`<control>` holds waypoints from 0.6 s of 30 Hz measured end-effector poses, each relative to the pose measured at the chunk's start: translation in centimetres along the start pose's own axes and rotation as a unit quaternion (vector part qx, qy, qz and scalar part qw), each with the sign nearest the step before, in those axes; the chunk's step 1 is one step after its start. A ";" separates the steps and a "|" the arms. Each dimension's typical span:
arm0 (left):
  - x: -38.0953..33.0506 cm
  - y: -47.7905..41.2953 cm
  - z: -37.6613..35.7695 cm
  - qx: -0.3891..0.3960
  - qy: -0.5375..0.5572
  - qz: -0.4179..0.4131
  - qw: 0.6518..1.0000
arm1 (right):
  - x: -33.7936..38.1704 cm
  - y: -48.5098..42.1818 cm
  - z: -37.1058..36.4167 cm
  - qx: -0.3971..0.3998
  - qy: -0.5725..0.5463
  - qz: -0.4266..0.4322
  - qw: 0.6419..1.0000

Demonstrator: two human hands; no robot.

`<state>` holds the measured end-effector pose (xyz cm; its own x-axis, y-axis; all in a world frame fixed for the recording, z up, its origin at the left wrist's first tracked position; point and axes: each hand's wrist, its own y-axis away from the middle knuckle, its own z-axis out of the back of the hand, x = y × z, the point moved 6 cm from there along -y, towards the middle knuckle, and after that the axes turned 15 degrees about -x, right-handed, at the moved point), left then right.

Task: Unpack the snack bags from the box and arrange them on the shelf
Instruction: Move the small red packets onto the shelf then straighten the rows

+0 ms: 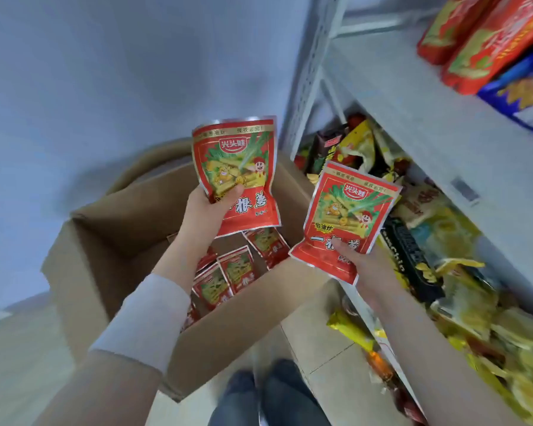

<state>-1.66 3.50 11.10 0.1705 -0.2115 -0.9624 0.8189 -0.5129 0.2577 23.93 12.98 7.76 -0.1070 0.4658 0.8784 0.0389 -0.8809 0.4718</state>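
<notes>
Red foil snack bag [239, 167], frame centre, is pinched at its lower edge by the left hand [205, 212]; the right hand [371, 267] pinches a second bag [346, 215] likewise, nearer the shelf [428, 124]. More bags [228, 273] remain in the cardboard box [130, 210] below. Risk: slick foil, shallow edge hold; either bag may slip and drop.

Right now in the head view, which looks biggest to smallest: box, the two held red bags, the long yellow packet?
1. Cardboard box.
2. Left-hand red bag and right-hand red bag: alike, can't rank.
3. Yellow packet.
</notes>
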 end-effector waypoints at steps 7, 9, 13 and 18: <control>-7.9 14.6 -13.2 0.180 -0.001 -0.115 0.977 | 3.6 7.7 19.1 -0.172 -0.044 0.087 0.980; -8.7 20.3 -17.2 0.233 0.002 -0.142 0.962 | 3.7 10.4 25.5 -0.214 -0.054 0.102 0.970; -8.8 33.6 -25.1 0.320 0.005 -0.198 0.927 | 2.2 16.2 39.3 -0.294 -0.089 0.126 0.943; -6.2 51.6 -34.7 0.422 -0.004 -0.213 0.881 | -2.0 24.2 56.7 -0.411 -0.137 0.122 0.893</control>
<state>58.61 7.24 27.40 -0.0602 0.1465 -0.9874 0.1085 -0.9823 -0.1524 81.42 -4.47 21.72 0.0567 0.1558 0.9862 -0.7269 -0.6706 0.1477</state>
